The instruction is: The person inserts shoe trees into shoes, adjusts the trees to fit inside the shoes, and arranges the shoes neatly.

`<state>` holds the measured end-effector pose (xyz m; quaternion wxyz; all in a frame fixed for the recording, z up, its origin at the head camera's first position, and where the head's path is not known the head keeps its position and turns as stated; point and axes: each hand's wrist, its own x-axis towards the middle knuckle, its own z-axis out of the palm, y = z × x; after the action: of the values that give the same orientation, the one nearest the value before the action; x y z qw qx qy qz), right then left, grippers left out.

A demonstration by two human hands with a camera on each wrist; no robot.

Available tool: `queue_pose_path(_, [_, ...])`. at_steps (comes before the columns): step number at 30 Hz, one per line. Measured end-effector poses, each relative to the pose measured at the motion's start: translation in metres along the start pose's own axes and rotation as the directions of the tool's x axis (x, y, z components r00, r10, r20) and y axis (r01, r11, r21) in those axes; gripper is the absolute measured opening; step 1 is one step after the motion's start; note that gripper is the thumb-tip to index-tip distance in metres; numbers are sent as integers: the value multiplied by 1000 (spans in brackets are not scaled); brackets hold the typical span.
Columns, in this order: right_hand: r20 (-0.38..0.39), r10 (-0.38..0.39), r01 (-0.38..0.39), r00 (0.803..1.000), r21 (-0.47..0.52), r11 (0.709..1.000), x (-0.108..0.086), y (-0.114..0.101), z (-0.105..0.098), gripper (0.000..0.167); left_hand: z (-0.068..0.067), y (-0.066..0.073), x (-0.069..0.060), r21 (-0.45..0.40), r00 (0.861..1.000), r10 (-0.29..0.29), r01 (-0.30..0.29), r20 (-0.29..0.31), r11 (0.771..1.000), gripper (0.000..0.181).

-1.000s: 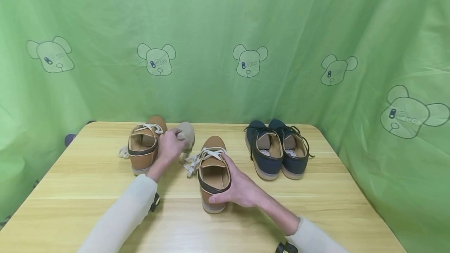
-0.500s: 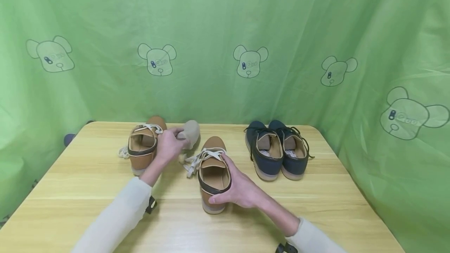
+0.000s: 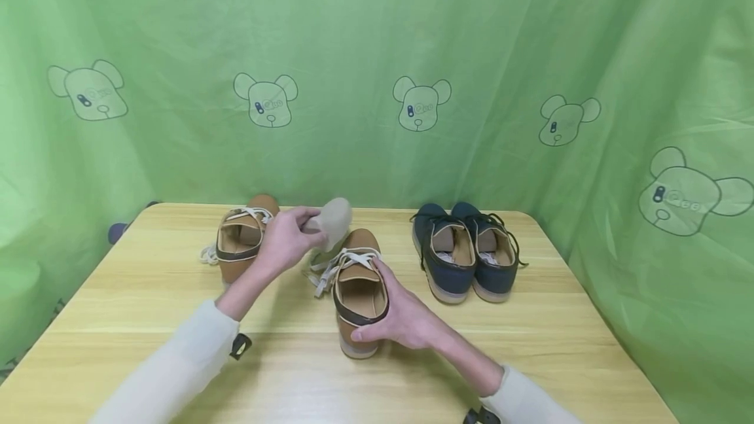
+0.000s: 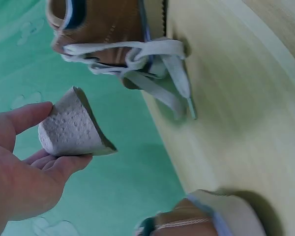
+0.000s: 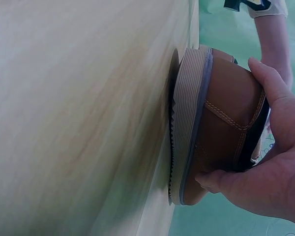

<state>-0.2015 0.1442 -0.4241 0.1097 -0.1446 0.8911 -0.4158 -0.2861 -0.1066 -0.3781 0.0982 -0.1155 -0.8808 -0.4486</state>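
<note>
My left hand (image 3: 285, 241) pinches a grey moulded shoe insert (image 3: 334, 218) between thumb and fingers, raised behind the nearer brown shoe. In the left wrist view the shoe insert (image 4: 71, 125) shows a rough, pitted face and a hollow, curved edge. My right hand (image 3: 406, 313) grips that nearer brown lace-up shoe (image 3: 360, 290) from its right side, thumb at the heel and fingers along the collar. The right wrist view shows the brown shoe (image 5: 226, 118) with its pale ridged sole on the table. White laces (image 3: 324, 273) trail off its left side.
A second brown shoe (image 3: 232, 269) stands at the left, beside my left wrist. Two dark blue shoes (image 3: 448, 273) stand side by side at the right with dark laces. A green curtain (image 3: 353, 149) hangs behind the wooden table (image 3: 489, 358).
My left hand has drawn the shoe insert up and to the right, away from the left brown shoe. The right hand and its shoe have stayed in place.
</note>
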Motion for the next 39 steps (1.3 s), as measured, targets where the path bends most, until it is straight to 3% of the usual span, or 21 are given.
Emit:
queue_pose_path(8, [5, -2, 2, 1000, 6, 1000, 1, 0, 0, 140, -19, 28, -17, 39, 993, 34, -39, 110, 998, 54])
queue_pose_path(17, [9, 0, 0, 1000, 7, 1000, 0, 0, -1, 141, -37, 47, -31, 32, 979, 72, -79, 190, 996, 51])
queue_pose_path(24, [15, -45, 44, 999, 56, 997, 1, 0, -1, 140, -50, 63, -43, -83, 944, 58, -33, 323, 996, 52])
queue_pose_path(34, [42, -108, 100, 993, 153, 983, 3, 2, -1, 120, -63, 82, -61, -16, 894, 101, -105, 438, 994, 47])
queue_pose_path(39, [51, -115, 103, 992, 190, 976, 3, 2, -1, 124, -67, 85, -66, 2, 865, 101, -117, 491, 993, 43])
